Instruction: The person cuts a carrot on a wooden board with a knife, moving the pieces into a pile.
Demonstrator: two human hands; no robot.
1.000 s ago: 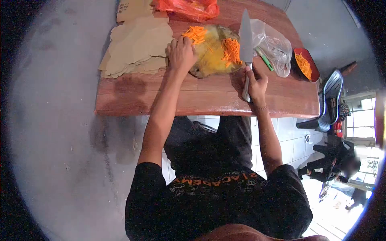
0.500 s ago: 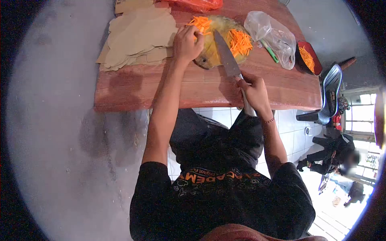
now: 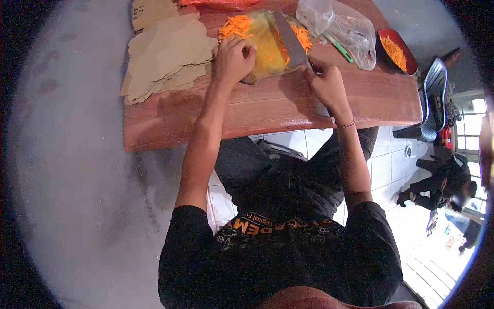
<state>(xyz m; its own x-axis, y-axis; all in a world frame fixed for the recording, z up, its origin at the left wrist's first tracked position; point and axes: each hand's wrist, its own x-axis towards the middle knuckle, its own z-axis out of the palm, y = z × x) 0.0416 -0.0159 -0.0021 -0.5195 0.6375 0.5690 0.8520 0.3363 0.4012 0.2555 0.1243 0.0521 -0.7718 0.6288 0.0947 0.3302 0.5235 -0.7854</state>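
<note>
My right hand (image 3: pixel 329 85) is closed round the handle of a large kitchen knife (image 3: pixel 291 44). The wide blade lies tilted over the right side of the round cutting board (image 3: pixel 262 54). Carrot strips (image 3: pixel 302 38) show beyond its right side, and a few more line its left edge; the blade hides part of them. At the board's left edge, my left hand (image 3: pixel 232 63) has its fingers curled in, just below another heap of carrot strips (image 3: pixel 236 27). Its fingertips are hidden, so whatever they may hold cannot be seen.
Flattened brown cardboard (image 3: pixel 167 54) covers the table's left part. Right of the board lie a clear plastic bag (image 3: pixel 355 33) and a green-handled tool (image 3: pixel 338 49). A dark red bowl (image 3: pixel 410 63) holds shredded carrot. A chair (image 3: pixel 435 98) and another person (image 3: pixel 442 177) are at right.
The knife has moved right across the board, and its blade now covers much of the right carrot heap. My left hand stays curled by the left heap. The whole view has shifted slightly.
</note>
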